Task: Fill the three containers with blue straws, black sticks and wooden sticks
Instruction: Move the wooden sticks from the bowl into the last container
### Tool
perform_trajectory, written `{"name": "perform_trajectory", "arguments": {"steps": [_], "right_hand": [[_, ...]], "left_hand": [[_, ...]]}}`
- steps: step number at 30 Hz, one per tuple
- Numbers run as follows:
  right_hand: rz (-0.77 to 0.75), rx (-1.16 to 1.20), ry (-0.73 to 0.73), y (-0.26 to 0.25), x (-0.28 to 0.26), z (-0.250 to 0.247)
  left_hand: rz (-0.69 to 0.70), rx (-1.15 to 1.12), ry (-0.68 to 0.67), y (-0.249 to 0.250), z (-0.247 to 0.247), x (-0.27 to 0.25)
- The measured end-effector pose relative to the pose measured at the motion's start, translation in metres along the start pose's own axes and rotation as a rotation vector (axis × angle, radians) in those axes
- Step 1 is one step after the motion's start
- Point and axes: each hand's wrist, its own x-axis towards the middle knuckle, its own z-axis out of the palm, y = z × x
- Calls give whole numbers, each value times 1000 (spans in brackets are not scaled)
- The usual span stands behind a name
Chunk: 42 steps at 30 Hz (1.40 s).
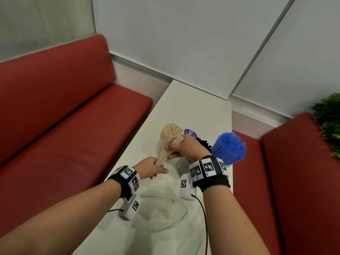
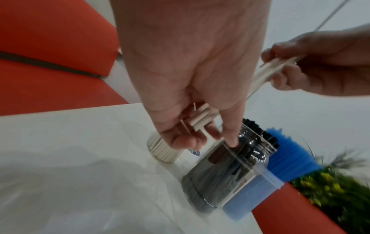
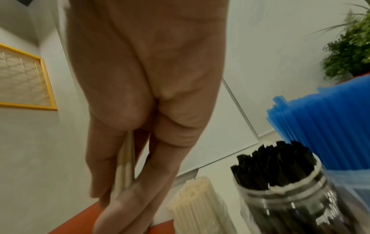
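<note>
Both hands hold one small bundle of wooden sticks (image 1: 166, 152) above the white table (image 1: 195, 111). My left hand (image 1: 158, 170) grips its lower end (image 2: 200, 121). My right hand (image 1: 171, 151) pinches its upper part (image 3: 125, 171). Just behind stands a clear jar packed with wooden sticks (image 1: 171, 132) (image 2: 162, 152) (image 3: 192, 197). To the right is a glass jar of black sticks (image 2: 230, 171) (image 3: 276, 163), mostly hidden by my right hand in the head view. Beyond it a container holds blue straws (image 1: 230, 148) (image 2: 288, 155) (image 3: 330, 126).
A crumpled clear plastic bag (image 1: 161, 212) lies on the table near me. A purple-labelled item (image 1: 190, 134) stands behind the jars. Red bench seats (image 1: 73, 135) flank the narrow table on both sides. A green plant (image 1: 329, 122) is at the right.
</note>
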Motion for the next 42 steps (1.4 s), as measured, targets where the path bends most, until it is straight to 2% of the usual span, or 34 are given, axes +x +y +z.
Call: {"name": "perform_trajectory", "arguments": {"steps": [3,6,8,11,16,22,24,27,28,29,31,33,34,36,39,40,41,42], "right_hand": [[-30,-41,158,-13,13,-26],[-38,-87,291,-26,25,-46],[-38,-142,327,-31,34,-53],[-43,-163,364,-34,48,-58],[-66,-171,402,-29,68,-57],[-1,-326,332,-1,82,-25],[-51,-375,420,4,86,-19],[-283,-461,685,2,88,-5],[-338,-533,706,3,91,2],[-339,-637,658,5,95,11],[-205,-808,458,19,101,27],[-44,-811,309,32,104,35],[-30,-785,290,36,104,35],[-141,-703,339,36,101,35],[-427,-410,535,33,83,33],[-436,-305,540,33,74,33],[-378,-246,476,35,64,33],[-273,-257,357,40,55,33]], "left_hand": [[114,339,155,8,-1,14],[246,516,269,28,-6,33],[277,627,283,36,-10,48],[245,793,216,38,-13,62],[275,669,239,28,-12,73],[332,558,287,20,-10,78],[329,537,280,20,-12,78],[372,489,255,23,-14,73],[399,472,249,24,-14,71],[415,457,246,24,-13,70],[384,434,250,26,-13,68],[330,442,236,24,-16,67],[332,446,227,22,-17,65],[384,407,254,17,-22,59],[424,322,428,11,-30,47],[372,323,416,10,-34,41],[278,335,312,8,-36,36],[145,378,134,6,-36,30]]}}
